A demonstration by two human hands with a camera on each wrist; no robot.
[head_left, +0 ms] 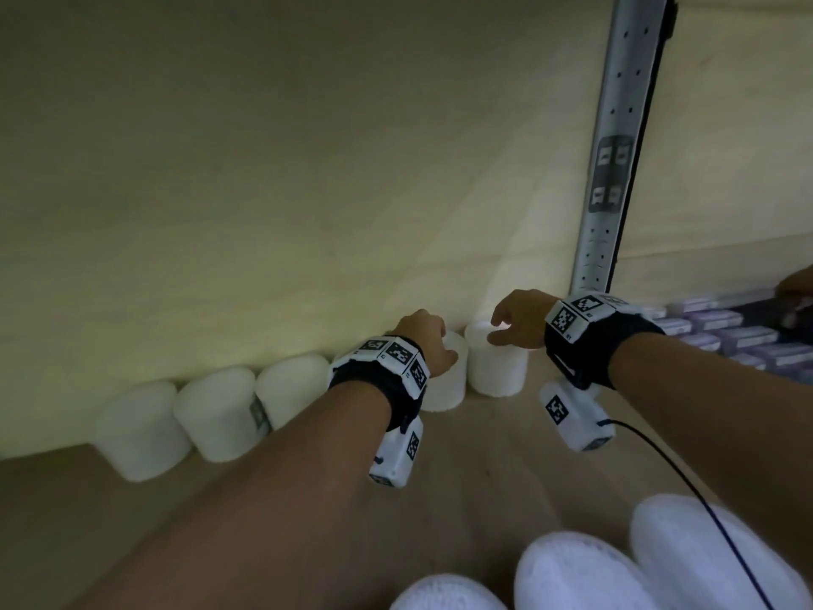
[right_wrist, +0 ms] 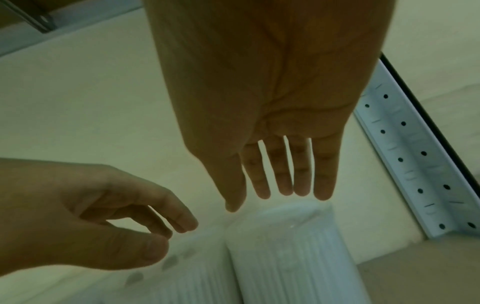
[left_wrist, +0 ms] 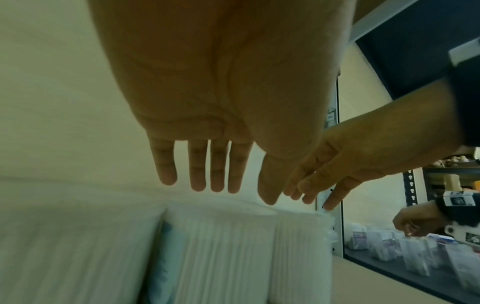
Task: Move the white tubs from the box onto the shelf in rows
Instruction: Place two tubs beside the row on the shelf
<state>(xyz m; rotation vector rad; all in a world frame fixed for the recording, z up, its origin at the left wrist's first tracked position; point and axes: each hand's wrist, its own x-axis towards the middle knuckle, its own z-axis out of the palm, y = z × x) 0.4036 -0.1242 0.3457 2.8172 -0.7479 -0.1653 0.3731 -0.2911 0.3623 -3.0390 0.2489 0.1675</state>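
Five ribbed white plastic tubs in one row along the far wall of the wooden shelf. Left hand and right hand hover over the two rightmost, fingers loose, gripping nothing. More white tubs wait near; further rows unfilled.

Five ribbed white plastic tubs stand in the back row along the pale wall, one partly behind a wrist. Three more rounded white tubs sit blurred at the near edge. One perforated grey metal upright; the small purple-and-white boxes are too blurred to count.
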